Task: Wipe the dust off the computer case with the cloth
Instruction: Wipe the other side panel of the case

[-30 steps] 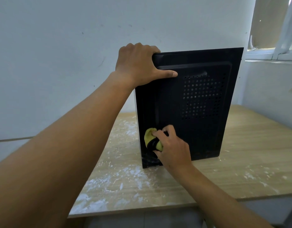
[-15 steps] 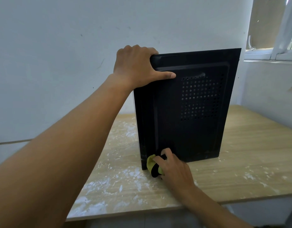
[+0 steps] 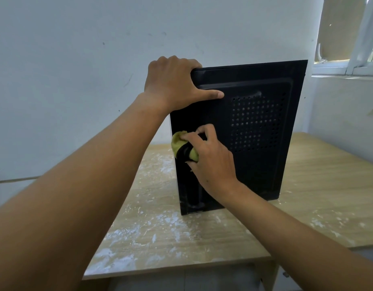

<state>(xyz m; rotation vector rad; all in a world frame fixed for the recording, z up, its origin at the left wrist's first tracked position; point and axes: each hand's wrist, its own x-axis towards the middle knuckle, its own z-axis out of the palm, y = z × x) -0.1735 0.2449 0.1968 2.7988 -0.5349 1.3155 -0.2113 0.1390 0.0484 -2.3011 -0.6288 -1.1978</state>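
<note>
From the camera on my head, looking down: the computer case (image 3: 254,133) stands upright on the wooden table (image 3: 307,206), its black side panel facing me and its far side close to the wall (image 3: 76,80). The panel has a patch of small round holes in its upper right part.

My left hand (image 3: 173,85) grips the top left corner of the case. The fingers are curled over the top edge, so I cannot see their tips, and the thumb lies stretched out flat along the panel, pointing right.

My right hand (image 3: 212,162) holds the cloth (image 3: 182,147), a bunched yellow-green rag with a dark band across it. My fingers are bent round it, forefinger on top and thumb underneath, clamping it tight. The cloth is pressed against the side panel near its left edge, about halfway up, and a little of it sticks out past that edge.

White dust (image 3: 152,227) lies in smears and flecks on the table, thickest in front of the case and to its left, with thinner specks to the right. The lower left of the panel shows faint pale streaks. A window (image 3: 349,38) sits at the upper right.
</note>
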